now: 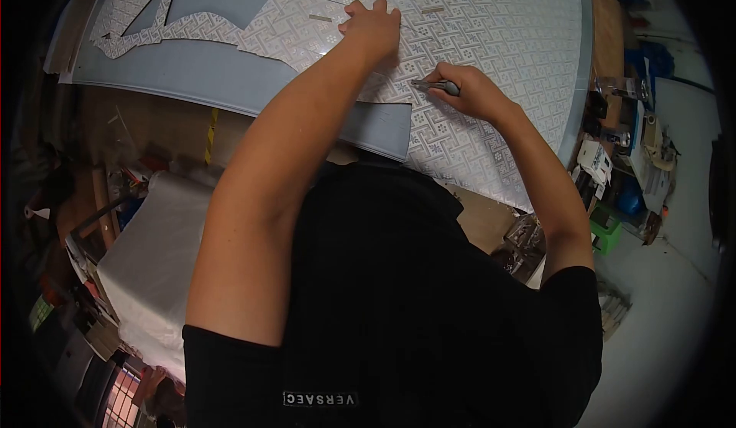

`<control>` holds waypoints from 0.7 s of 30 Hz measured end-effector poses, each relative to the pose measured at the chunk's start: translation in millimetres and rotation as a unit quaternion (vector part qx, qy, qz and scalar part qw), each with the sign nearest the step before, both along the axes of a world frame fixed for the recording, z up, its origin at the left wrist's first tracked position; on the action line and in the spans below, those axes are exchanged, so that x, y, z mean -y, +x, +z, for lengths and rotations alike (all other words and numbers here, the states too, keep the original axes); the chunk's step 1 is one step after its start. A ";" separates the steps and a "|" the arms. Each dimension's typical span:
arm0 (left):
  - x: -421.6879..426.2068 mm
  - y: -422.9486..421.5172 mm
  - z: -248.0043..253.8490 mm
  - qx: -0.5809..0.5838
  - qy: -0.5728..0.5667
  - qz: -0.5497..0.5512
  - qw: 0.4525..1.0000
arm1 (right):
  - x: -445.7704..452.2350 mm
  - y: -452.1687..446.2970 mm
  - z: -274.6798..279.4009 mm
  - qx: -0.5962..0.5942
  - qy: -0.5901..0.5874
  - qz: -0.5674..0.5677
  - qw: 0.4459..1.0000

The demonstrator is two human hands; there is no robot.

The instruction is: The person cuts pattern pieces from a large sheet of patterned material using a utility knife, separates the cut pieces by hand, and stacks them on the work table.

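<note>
Evidently pressing down on the sheet (491, 37) with the left hand (374, 31), with fingers spread apart, probably to stop any sliding. Gripping the cutter (433, 85) in the right hand (477, 93), pinched between thumb and fingers, presumably for close control, and pointing its tip leftward. Cannot tell any contact between tip and sheet from this angle. Have the sheet laid flat on the table (215, 75) under both hands, likely for firm, even backing. Can see openings in the sheet toward the left, baring the table there. Can also see two small strips (320, 18), one to either side of the left hand, for no reason clear from here.
</note>
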State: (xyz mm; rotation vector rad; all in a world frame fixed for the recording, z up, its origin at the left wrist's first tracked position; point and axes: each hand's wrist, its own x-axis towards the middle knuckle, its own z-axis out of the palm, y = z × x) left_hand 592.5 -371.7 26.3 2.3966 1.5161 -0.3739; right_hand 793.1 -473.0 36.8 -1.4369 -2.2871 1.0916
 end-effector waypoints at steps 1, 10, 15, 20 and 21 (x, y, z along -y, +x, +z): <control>-3.0 -2.8 -0.8 0.004 -0.003 -0.010 1.000 | 0.3 -2.6 0.1 0.020 0.011 0.013 1.000; -7.8 -7.7 -11.1 -0.005 0.033 0.002 0.999 | -0.8 -14.7 4.2 0.084 0.041 0.049 0.994; -2.5 -6.6 -9.9 -0.009 0.042 0.044 0.998 | -4.2 -23.1 11.1 0.115 0.039 0.053 0.991; -5.8 -8.6 -9.1 -0.010 0.000 0.044 0.999 | -5.6 -32.2 11.5 0.160 0.031 0.038 0.986; -5.9 -8.8 -10.8 -0.011 -0.002 0.042 0.999 | -4.4 -31.0 8.5 0.158 0.029 0.036 0.986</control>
